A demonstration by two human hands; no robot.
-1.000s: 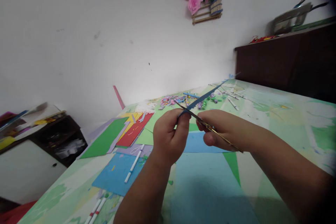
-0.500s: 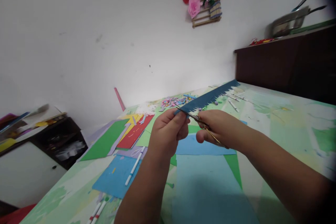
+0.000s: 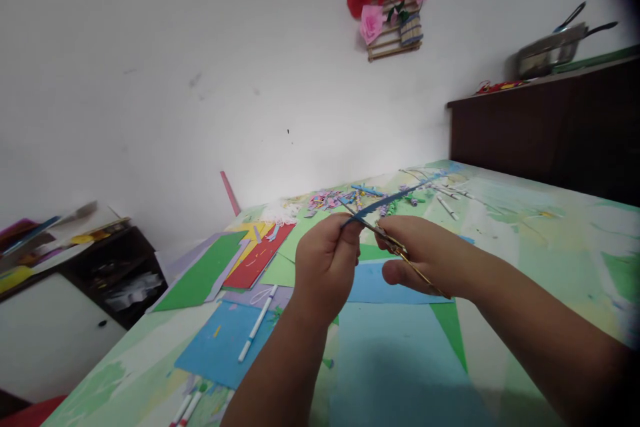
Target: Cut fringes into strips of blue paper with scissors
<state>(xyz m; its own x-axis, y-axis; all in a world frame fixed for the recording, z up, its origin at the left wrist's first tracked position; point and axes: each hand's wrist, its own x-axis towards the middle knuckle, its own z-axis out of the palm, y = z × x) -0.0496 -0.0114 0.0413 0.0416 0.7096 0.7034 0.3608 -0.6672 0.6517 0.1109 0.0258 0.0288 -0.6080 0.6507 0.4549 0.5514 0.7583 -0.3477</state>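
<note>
My left hand (image 3: 326, 265) pinches the near end of a long blue paper strip (image 3: 387, 201) between thumb and fingers. The strip stretches away to the right over the table and is seen nearly edge-on, its far end blurred. In my right hand (image 3: 420, 250) is a pair of gold-handled scissors (image 3: 399, 248), fingers and thumb at the handles. The scissor blades cross the strip right beside my left fingertips. Below both hands lie a light blue sheet (image 3: 400, 347) and a brighter blue piece of paper (image 3: 395, 283).
Coloured sheets, among them a green sheet (image 3: 203, 273) and a red sheet (image 3: 260, 257), lie to the left. A white marker (image 3: 257, 323) rests on a blue sheet (image 3: 210, 340). Paper scraps (image 3: 325, 200) are heaped at the back. A dark cabinet (image 3: 545, 127) stands at right.
The strip first turned its fringed face into view, then tipped back to nearly edge-on. The scissors moved slightly with my right hand and still cross the strip. My left hand kept its pinch.
</note>
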